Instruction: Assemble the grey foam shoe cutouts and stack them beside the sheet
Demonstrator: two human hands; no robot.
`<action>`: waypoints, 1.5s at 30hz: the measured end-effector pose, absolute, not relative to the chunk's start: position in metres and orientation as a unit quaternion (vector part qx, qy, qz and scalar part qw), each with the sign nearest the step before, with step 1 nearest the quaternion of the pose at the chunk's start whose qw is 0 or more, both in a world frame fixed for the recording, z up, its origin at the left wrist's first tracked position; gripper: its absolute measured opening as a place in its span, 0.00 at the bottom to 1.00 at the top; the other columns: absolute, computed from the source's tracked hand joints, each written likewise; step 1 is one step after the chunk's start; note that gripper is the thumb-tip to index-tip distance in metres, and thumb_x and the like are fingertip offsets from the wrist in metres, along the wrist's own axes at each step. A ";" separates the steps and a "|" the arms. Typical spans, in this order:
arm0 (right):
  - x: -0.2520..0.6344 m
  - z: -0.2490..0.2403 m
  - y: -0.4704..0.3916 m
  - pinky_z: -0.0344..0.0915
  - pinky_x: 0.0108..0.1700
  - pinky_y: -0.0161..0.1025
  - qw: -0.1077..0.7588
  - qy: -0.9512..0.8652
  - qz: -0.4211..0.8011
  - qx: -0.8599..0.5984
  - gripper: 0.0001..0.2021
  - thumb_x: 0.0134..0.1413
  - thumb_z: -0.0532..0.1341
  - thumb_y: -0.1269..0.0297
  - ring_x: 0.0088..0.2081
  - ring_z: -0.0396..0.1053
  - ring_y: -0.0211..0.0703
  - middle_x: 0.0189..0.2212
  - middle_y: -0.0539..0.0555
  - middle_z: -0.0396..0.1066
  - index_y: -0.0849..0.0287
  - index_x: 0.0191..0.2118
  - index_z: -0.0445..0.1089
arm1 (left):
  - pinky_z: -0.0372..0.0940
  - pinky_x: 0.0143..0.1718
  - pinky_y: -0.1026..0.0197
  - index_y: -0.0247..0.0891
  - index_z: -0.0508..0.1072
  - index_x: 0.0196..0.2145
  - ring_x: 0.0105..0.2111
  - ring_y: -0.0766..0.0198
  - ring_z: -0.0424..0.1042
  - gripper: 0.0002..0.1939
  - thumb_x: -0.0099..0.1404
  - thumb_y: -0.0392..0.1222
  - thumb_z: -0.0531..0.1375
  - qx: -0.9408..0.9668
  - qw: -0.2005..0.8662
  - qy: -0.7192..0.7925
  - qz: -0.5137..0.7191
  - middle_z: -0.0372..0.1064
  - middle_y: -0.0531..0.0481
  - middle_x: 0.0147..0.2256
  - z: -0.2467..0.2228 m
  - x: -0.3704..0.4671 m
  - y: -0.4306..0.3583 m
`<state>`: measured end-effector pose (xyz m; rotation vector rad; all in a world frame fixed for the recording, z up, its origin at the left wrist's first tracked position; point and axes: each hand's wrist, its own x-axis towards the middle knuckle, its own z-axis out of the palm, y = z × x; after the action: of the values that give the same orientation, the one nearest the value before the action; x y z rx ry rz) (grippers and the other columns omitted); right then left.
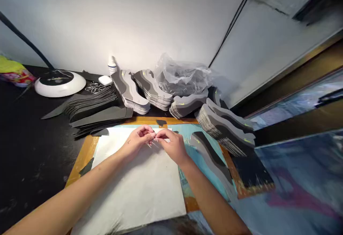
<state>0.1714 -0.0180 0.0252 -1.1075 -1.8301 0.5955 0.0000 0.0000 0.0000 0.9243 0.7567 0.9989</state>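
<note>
My left hand (138, 140) and my right hand (171, 145) meet above a white sheet (139, 188). Thumb and forefinger are pinched together on both. Between them runs a thin white strand (150, 144), with loose ends hanging below the fingertips. What else the fingertips may hold is too small to tell. Right of my right hand, a grey and black curved piece (211, 156) lies flat on a light blue sheet (215, 142).
Stacks of curved grey pieces (131, 92) stand along the back, beside a clear plastic bag (184, 77). More stacked pieces (225, 120) lie at the right. Dark stacks (91, 102), a lamp base (60, 83) and a white bottle (112, 65) are at the left.
</note>
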 end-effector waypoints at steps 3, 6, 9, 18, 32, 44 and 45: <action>0.172 0.023 -0.018 0.69 0.38 0.34 0.440 -0.762 0.186 -0.437 0.03 0.57 0.60 0.72 0.33 0.73 0.39 0.31 0.50 0.75 0.56 0.35 0.69 | 0.61 0.26 0.70 0.38 0.68 0.39 0.26 0.72 0.66 0.17 0.58 0.45 0.70 0.397 0.724 0.339 0.452 0.70 0.55 0.29 0.001 0.000 0.000; 0.172 0.023 -0.018 0.69 0.39 0.35 0.443 -0.778 0.135 -0.424 0.04 0.59 0.59 0.70 0.33 0.72 0.40 0.30 0.51 0.74 0.55 0.35 0.69 | 0.61 0.25 0.70 0.40 0.67 0.40 0.25 0.71 0.65 0.18 0.58 0.44 0.70 0.402 0.717 0.343 0.455 0.70 0.56 0.29 0.004 0.000 -0.001; 0.173 0.023 -0.018 0.69 0.39 0.35 0.456 -0.770 0.134 -0.426 0.03 0.59 0.60 0.70 0.33 0.72 0.39 0.30 0.50 0.74 0.55 0.35 0.68 | 0.61 0.25 0.69 0.39 0.68 0.38 0.25 0.71 0.65 0.16 0.59 0.46 0.69 0.438 0.681 0.363 0.462 0.70 0.55 0.29 0.006 0.000 -0.002; 0.169 0.023 -0.018 0.74 0.40 0.35 0.489 -0.669 0.318 -0.460 0.06 0.53 0.64 0.69 0.34 0.78 0.39 0.32 0.50 0.77 0.55 0.37 0.69 | 0.58 0.19 0.68 0.39 0.68 0.40 0.21 0.71 0.63 0.18 0.58 0.47 0.69 0.494 0.553 0.441 0.506 0.69 0.56 0.30 0.010 -0.001 -0.005; 0.162 0.012 -0.020 0.75 0.40 0.35 0.491 -0.608 0.340 -0.523 0.06 0.52 0.65 0.67 0.35 0.78 0.41 0.32 0.50 0.78 0.55 0.36 0.69 | 0.63 0.32 0.62 0.40 0.81 0.37 0.33 0.62 0.71 0.09 0.67 0.45 0.62 0.683 0.367 0.438 0.455 0.74 0.46 0.34 0.008 -0.008 -0.008; 0.168 0.015 -0.015 0.71 0.39 0.34 0.463 -0.713 0.212 -0.482 0.04 0.57 0.60 0.71 0.34 0.72 0.38 0.33 0.51 0.73 0.55 0.34 0.71 | 0.60 0.30 0.64 0.37 0.77 0.33 0.29 0.64 0.67 0.11 0.66 0.46 0.60 0.709 0.402 0.443 0.374 0.72 0.48 0.32 0.010 -0.003 -0.008; 0.169 0.015 -0.014 0.71 0.38 0.34 0.471 -0.704 0.234 -0.477 0.04 0.57 0.61 0.71 0.34 0.72 0.38 0.32 0.51 0.73 0.55 0.33 0.71 | 0.59 0.28 0.64 0.37 0.76 0.32 0.28 0.65 0.66 0.11 0.65 0.47 0.60 0.693 0.420 0.454 0.372 0.72 0.49 0.30 0.010 -0.002 -0.006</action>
<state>0.1693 -0.0140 0.0154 -1.1692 -1.7249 0.5743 -0.0024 -0.0063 0.0103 1.7367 1.1375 0.9321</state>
